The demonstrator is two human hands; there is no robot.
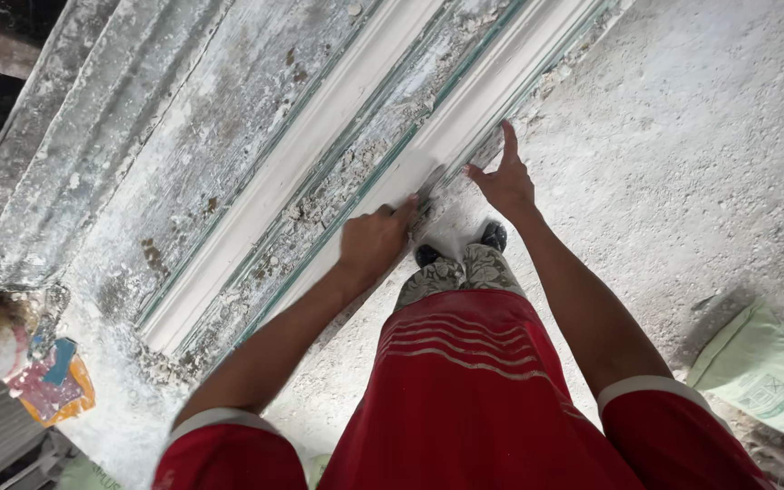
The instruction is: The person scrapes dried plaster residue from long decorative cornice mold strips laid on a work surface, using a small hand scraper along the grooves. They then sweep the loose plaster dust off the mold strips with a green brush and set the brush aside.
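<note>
- The left hand (374, 240) is closed around a small scraping tool (428, 186), its blade on the white plaster moulding (446, 136).
- The right hand (504, 181), at three o'clock of the tool, rests spread and empty on the moulding's edge.

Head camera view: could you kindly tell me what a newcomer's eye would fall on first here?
First the long white plaster moulding running diagonally across the dusty worktable, a second white strip beside it. Next, the left hand closed around a small tool at that strip's near edge, the right hand spread beside it. Last, the bright red shirt filling the bottom.
</note>
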